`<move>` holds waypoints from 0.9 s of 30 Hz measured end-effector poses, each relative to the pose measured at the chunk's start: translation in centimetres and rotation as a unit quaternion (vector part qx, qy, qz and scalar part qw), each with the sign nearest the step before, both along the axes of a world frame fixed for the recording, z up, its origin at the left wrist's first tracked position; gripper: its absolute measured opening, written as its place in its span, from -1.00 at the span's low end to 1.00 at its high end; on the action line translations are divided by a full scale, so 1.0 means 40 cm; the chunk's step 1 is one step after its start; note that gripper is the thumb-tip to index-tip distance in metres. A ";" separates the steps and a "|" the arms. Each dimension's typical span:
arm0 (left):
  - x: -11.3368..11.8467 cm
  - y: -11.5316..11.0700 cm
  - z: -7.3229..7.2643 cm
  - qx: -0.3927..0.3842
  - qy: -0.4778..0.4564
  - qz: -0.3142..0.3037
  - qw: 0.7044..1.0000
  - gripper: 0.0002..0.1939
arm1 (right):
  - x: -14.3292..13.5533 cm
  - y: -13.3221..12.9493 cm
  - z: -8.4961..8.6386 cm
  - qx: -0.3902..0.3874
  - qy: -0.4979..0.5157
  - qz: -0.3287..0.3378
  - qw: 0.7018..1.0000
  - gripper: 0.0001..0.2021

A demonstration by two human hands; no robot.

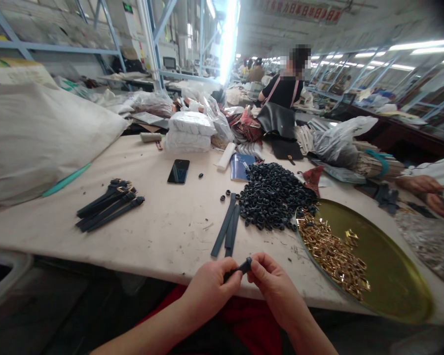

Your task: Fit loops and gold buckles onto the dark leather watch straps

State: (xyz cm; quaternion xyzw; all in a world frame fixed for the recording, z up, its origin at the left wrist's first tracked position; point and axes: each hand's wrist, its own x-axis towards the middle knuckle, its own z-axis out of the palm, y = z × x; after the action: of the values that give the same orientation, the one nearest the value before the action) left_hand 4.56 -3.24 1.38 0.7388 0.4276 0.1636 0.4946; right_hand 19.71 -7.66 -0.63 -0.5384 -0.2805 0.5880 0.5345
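Closest to you, just past the table's near edge at 12 o'clock, your left hand (216, 281) is closed around a short, dark blue-black, leather-like strap (240, 269), while the thumb and fingers of your right hand (272, 277) pinch narrowly at its thicker, bulging end. The step in hand looks like fitting or adjusting that end, perhaps with a small loop around it, though your fingers hide too much to be sure. As a judgement, the next move calls for a firm left hold and small, careful pushes from the right fingertips, keeping the strap flat and untwisted. The strap looks smooth and matte, slanting up towards your right hand, its other end hidden in your left. Just beyond, at 12 o'clock, flat dark straps (227, 231) lie partly over one another on the cream cloth-covered table (170, 222). At 3 o'clock, a round, olive-gold, shiny tray (388, 266) bears a pile of gold-coloured metal buckles (331, 254). At 10 o'clock lies a bundle of dark straps with loops and gold metal fittings (111, 206); at 1 o'clock, a heap of small dark loops (274, 197). Farther off, a black smartphone (178, 171) lies at 11 o'clock and a blue printed booklet (240, 168) at 12.
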 end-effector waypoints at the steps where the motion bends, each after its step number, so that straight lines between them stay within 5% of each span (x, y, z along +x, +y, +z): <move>1: -0.004 -0.008 0.001 0.008 0.005 0.000 1.000 -0.75 | -0.006 -0.010 0.004 -0.006 0.018 0.004 1.000 -0.75; 9: -0.016 -0.070 0.004 0.028 0.012 -0.015 0.999 -0.75 | -0.034 -0.091 0.007 0.028 -0.113 -0.042 0.992 -0.73; 20: -0.002 -0.116 0.013 0.005 0.029 -0.034 0.999 -0.74 | -0.038 -0.155 -0.005 -0.002 0.048 -0.014 0.999 -0.76; 27: -0.009 -0.116 0.040 -0.105 -0.081 -0.049 0.990 -0.74 | -0.065 -0.149 -0.019 -0.008 0.113 -0.078 0.991 -0.78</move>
State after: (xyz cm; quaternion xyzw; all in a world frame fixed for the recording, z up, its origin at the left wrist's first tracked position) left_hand 4.20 -7.86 2.99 0.6871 0.3642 0.1520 0.6101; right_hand 17.12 -13.63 -1.40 -0.4931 -0.1710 0.6034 0.6029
